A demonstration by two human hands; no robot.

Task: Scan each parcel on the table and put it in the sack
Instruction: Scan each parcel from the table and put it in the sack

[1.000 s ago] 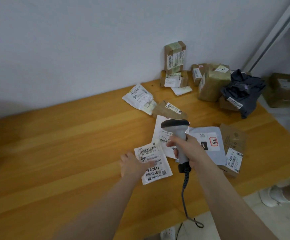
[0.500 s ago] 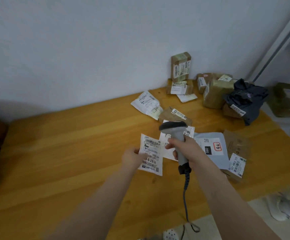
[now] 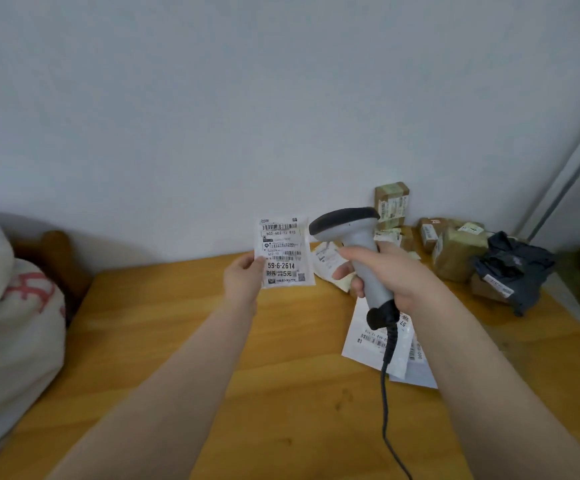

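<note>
My left hand [image 3: 242, 280] pinches a small white parcel [image 3: 284, 252] by its left edge and holds it upright above the wooden table [image 3: 177, 341], label facing me. My right hand [image 3: 390, 277] grips the handle of a grey barcode scanner [image 3: 352, 237], whose dark head sits just right of the parcel. The scanner's cable [image 3: 387, 393] hangs down past the table's front. A white sack [image 3: 8, 323] with red marks bulges at the left edge of the table.
Flat white mailers [image 3: 378, 344] lie under my right forearm. Brown boxes [image 3: 455, 249], one stacked box [image 3: 391, 202] and a dark bag parcel [image 3: 512, 268] crowd the back right corner by the wall. A metal shelf frame [image 3: 572, 168] rises at the far right.
My left hand lifted the small white parcel off the table to an upright position. My right hand raised the scanner beside it. The view swung left, showing the sack.
</note>
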